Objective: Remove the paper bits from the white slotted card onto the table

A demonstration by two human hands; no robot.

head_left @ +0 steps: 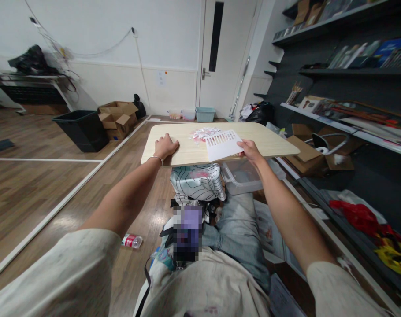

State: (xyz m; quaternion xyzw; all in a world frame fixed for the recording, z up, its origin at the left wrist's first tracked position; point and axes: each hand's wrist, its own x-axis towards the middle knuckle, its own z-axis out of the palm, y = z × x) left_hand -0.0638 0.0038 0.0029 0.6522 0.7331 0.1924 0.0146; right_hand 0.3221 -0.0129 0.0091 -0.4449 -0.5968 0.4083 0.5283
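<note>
My right hand (250, 151) grips the right edge of a white card (222, 150), tilted over the front part of the pale wooden tabletop (269, 136). Rows of small brownish and dark shapes run along the card's upper half; they are too small to name. Just behind the card lies a loose pile of small white and pinkish pieces (205, 133), which it partly covers. On the left side of the table rests my left hand (166, 146), holding nothing, its fingers bent but apart, thumb toward the middle.
Under the table stand a clear plastic bin (240, 178) and a patterned fabric box (197, 182). A plastic bottle (132, 241) lies on the floor at left. Further off are a black trash bin (83, 132) and cardboard boxes (119, 119). Dark shelves (339, 70) line the right wall.
</note>
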